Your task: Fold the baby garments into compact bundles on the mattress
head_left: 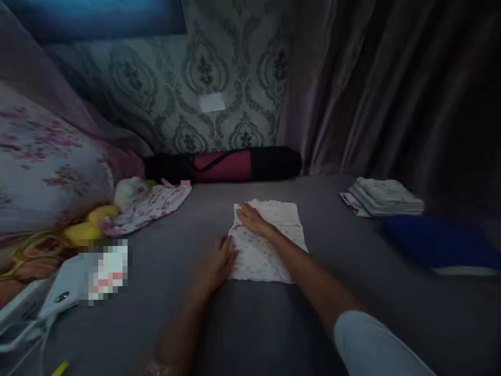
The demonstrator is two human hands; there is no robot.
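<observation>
A white piece of cloth (pixel 270 261) with a faint small print lies flat on the grey bed sheet in front of me. A fold line or layered edge crosses its upper part. Across the upper left of the cloth, my right hand (pixel 252 219) rests flat with its fingers stretched out. At the cloth's left edge is my left hand (pixel 222 261), slightly blurred, fingers apart and touching the border. Neither hand shows anything gripped.
A stack of folded cloths (pixel 387 196) and a dark blue folded item (pixel 442 243) lie right. Left are a printed garment (pixel 156 206), yellow soft things (pixel 92 224), a white device (pixel 64 287) with a cable, and a floral pillow (pixel 50 156). A black-and-red long bag (pixel 223 166) lines the wall.
</observation>
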